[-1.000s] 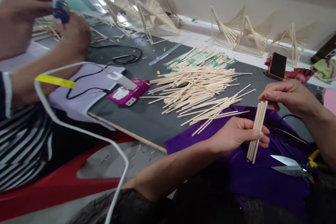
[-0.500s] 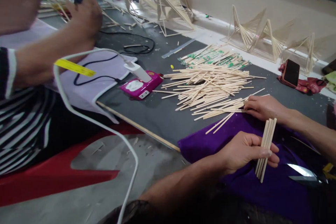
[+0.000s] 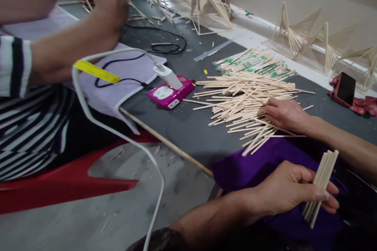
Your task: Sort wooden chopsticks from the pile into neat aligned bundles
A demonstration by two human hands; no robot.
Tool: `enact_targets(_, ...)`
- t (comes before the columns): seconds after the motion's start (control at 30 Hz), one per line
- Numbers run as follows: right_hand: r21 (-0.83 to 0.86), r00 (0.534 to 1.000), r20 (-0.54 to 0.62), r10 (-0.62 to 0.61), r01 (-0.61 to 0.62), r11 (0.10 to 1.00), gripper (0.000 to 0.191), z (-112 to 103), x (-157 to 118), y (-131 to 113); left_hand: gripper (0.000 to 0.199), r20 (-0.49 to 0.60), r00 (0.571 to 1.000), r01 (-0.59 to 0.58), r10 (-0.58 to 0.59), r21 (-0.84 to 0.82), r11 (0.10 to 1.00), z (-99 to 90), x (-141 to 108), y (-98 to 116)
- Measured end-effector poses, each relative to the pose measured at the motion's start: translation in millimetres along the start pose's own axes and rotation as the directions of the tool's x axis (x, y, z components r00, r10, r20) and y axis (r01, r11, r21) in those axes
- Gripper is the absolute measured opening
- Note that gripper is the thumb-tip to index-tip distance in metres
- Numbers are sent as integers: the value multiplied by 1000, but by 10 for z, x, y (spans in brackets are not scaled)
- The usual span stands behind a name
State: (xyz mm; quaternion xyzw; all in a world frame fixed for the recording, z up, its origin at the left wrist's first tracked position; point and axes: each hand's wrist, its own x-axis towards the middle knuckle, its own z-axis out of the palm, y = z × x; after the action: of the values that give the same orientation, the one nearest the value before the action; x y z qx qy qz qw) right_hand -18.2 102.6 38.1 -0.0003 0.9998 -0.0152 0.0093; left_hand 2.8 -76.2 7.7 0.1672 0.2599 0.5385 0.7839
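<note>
My left hand (image 3: 303,190) is closed around a small bundle of wooden sticks (image 3: 322,180), thumb across them and the bundle tilted upright above a purple cloth (image 3: 247,168). Over the right side of a loose pile of wooden sticks (image 3: 235,102) lies my right hand (image 3: 284,113). Its fingers are curled together and pinch down among the sticks; the fingertips are partly hidden, so how many it grips does not show. Several sticks stick out below this hand toward the cloth.
Behind the pile lie green-printed wrappers (image 3: 256,62). A magenta power strip (image 3: 171,92) with a white plug sits left, its white cable (image 3: 118,139) looping across the foreground. Stick structures (image 3: 297,39) line the wall. A phone (image 3: 344,88) rests right. Another person's hand (image 3: 110,6) works at upper left.
My right hand has moved left, farther over the pile, and the sticks near it have shifted. My left hand still holds its bundle. The whole view has swung slightly left.
</note>
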Motion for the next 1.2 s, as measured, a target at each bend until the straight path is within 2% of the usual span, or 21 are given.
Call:
enact_targets(0.23,-249,999,45,-20,31,968,34,-76,308,67,52,77,997,-10,2,104,995,-19,-43,-21)
enact_targets(0.4,-344,997,-1,79,-75,936,36,-88,383,84,51,114,993,-24,11,114,993,-7,-79,15)
enact_targets(0.57,-348,985,-59,161,-172,922,37,-128,503,166,45,81,997,-17,11,65,998,-20,-96,6)
enact_targets(0.83,-304,978,-95,185,-205,930,33,-129,711,249,39,10,1000,-1,1,39,999,-30,-93,26)
enact_targets(0.93,-222,973,-128,192,-216,951,30,-138,601,205,39,-10,1000,-6,6,48,999,-34,-99,30)
enact_targets(1.03,-37,978,-147,148,-155,987,28,-163,336,188,39,-7,1000,7,-6,59,998,-27,-112,46)
enact_targets(1.1,105,990,-105,89,-78,991,25,-196,118,215,37,0,1000,20,-20,71,997,-15,-123,67)
enact_targets(1.2,271,999,48,0,-13,963,20,-246,-176,275,33,0,999,44,-44,78,996,2,-139,104)
